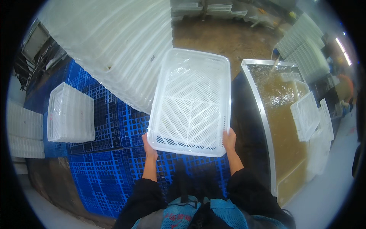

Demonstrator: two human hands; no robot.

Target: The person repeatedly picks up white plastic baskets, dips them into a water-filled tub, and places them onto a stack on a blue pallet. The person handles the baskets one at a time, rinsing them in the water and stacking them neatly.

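Fingers of my left hand and right hand clamp opposite sides of a white rectangular slotted plastic basket near its closer end, above blue gridded plastic pallets beside a tall ribbed white plastic stack, presumably to balance its width.

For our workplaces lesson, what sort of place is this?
Probably a wet work area in a plant or warehouse handling crates: tall stack of white plastic crates, blue lattice plastic pallets, and a long metal-rimmed tank of murky brown water.
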